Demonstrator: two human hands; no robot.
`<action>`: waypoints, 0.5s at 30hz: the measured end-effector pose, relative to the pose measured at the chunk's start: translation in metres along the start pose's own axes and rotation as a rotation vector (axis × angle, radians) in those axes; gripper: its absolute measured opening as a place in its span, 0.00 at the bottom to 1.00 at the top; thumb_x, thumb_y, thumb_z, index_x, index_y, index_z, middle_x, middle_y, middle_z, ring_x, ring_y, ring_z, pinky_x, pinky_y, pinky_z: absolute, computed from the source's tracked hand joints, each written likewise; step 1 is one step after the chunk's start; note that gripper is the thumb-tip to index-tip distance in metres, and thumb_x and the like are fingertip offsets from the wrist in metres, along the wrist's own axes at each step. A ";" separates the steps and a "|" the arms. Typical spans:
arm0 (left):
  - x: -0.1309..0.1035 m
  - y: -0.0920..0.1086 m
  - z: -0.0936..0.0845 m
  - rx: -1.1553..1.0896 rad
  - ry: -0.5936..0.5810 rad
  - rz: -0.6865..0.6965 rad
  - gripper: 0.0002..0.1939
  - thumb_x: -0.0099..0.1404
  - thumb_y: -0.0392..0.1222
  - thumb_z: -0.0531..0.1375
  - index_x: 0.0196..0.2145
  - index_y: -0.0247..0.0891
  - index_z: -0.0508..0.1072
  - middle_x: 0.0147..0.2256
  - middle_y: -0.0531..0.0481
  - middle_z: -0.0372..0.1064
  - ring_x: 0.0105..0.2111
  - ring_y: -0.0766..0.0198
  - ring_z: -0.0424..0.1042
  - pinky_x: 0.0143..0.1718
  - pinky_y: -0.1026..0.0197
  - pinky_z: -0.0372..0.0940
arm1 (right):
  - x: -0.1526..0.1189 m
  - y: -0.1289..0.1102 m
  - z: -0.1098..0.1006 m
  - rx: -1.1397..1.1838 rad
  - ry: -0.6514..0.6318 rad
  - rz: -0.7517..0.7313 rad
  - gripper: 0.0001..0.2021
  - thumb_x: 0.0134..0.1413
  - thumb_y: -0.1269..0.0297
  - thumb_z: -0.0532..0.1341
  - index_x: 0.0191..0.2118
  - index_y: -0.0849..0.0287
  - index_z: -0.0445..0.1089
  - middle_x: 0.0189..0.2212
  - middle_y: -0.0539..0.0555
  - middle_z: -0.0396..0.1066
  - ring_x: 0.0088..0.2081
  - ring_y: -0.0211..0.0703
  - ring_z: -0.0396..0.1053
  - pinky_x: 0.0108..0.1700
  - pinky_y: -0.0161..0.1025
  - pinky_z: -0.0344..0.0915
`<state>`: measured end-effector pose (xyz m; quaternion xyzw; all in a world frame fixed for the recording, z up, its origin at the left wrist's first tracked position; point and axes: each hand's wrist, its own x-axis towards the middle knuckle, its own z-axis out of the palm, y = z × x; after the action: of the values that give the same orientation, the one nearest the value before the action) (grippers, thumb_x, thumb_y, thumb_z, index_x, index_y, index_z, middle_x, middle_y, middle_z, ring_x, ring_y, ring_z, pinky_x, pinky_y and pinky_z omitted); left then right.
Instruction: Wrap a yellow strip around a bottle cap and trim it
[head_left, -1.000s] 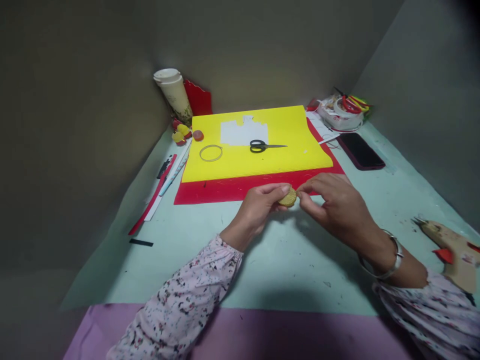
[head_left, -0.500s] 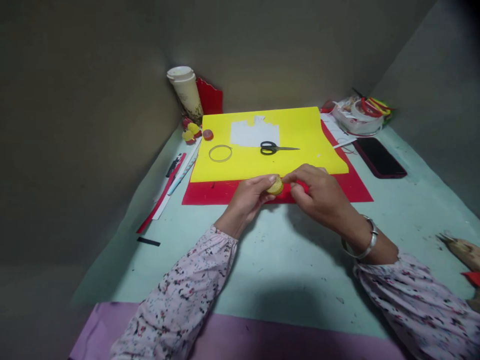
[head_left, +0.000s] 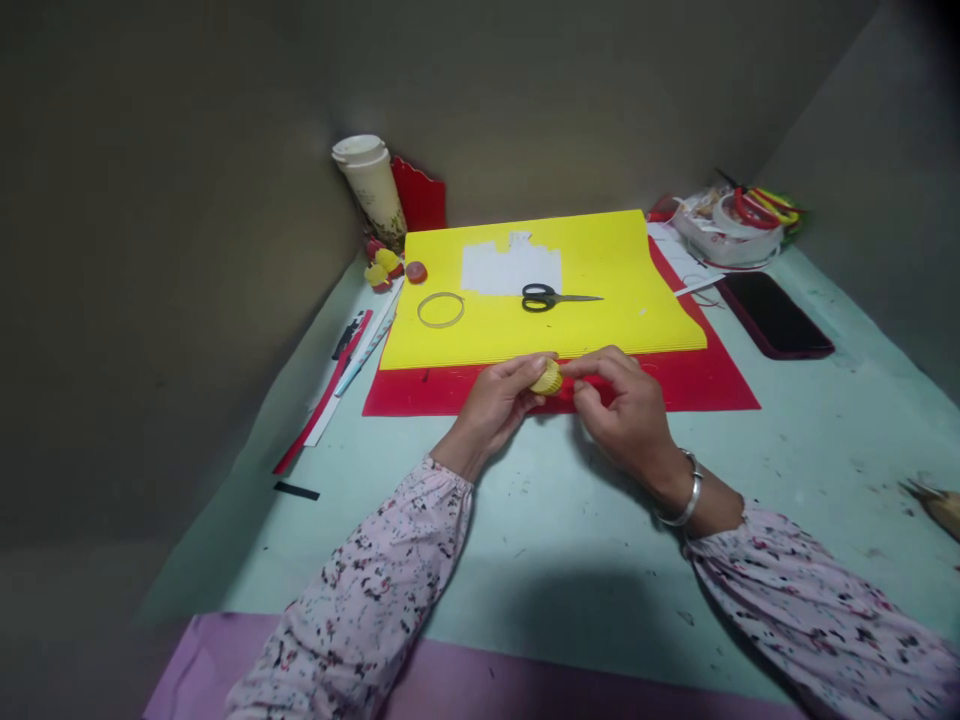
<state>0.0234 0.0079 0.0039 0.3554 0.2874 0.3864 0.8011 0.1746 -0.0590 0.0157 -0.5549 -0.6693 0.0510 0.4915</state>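
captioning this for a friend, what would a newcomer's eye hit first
Most likely the bright yellow sheets, lying on a red sheet, with black-handled scissors and white paper on top. Next, near their front edge, a small ridged yellow piece in the person's left grip, the right grip close beside it.

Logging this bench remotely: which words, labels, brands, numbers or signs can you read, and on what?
No text can be read.
Cup: print on its side, too small and blurred.
Clear tub: faint reddish marks, too blurred to tell if they are print.
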 end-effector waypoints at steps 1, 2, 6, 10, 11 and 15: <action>0.000 0.000 0.000 -0.002 -0.001 0.000 0.18 0.56 0.43 0.72 0.42 0.31 0.81 0.36 0.45 0.76 0.33 0.68 0.71 0.34 0.65 0.64 | 0.000 0.000 0.000 0.000 0.002 0.001 0.10 0.54 0.73 0.57 0.37 0.53 0.72 0.34 0.53 0.77 0.39 0.50 0.73 0.44 0.50 0.68; 0.000 0.000 0.000 -0.004 -0.001 0.000 0.18 0.56 0.43 0.72 0.42 0.31 0.81 0.35 0.45 0.76 0.32 0.68 0.71 0.34 0.65 0.64 | 0.000 0.000 0.000 -0.001 0.005 0.002 0.09 0.54 0.73 0.57 0.37 0.53 0.72 0.34 0.53 0.77 0.39 0.50 0.73 0.44 0.50 0.68; 0.000 -0.001 -0.002 -0.015 -0.005 0.000 0.17 0.56 0.42 0.72 0.42 0.30 0.80 0.35 0.44 0.75 0.32 0.67 0.71 0.34 0.65 0.64 | -0.001 -0.002 0.001 -0.010 0.016 -0.008 0.09 0.55 0.72 0.58 0.37 0.53 0.73 0.34 0.53 0.77 0.38 0.49 0.73 0.44 0.50 0.67; -0.001 -0.001 -0.003 -0.021 -0.003 -0.002 0.17 0.57 0.41 0.72 0.42 0.30 0.80 0.36 0.44 0.75 0.33 0.68 0.71 0.35 0.66 0.65 | -0.002 -0.003 0.003 -0.017 0.009 -0.017 0.09 0.55 0.73 0.57 0.37 0.53 0.73 0.34 0.53 0.77 0.38 0.50 0.73 0.44 0.50 0.67; -0.001 -0.001 -0.003 -0.026 -0.003 -0.006 0.16 0.57 0.41 0.72 0.42 0.29 0.80 0.36 0.44 0.75 0.33 0.69 0.71 0.35 0.66 0.65 | -0.002 -0.003 0.003 -0.014 0.010 -0.021 0.09 0.55 0.73 0.57 0.38 0.53 0.73 0.34 0.53 0.77 0.38 0.50 0.73 0.44 0.50 0.67; -0.001 0.000 -0.005 -0.072 -0.014 -0.029 0.15 0.57 0.38 0.71 0.41 0.28 0.80 0.36 0.45 0.74 0.33 0.69 0.71 0.34 0.68 0.65 | -0.003 -0.001 0.003 0.049 0.006 0.004 0.09 0.55 0.72 0.58 0.38 0.54 0.73 0.34 0.54 0.77 0.38 0.49 0.73 0.44 0.50 0.68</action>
<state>0.0193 0.0089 0.0013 0.3251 0.2728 0.3824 0.8208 0.1716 -0.0598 0.0131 -0.5443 -0.6652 0.0669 0.5067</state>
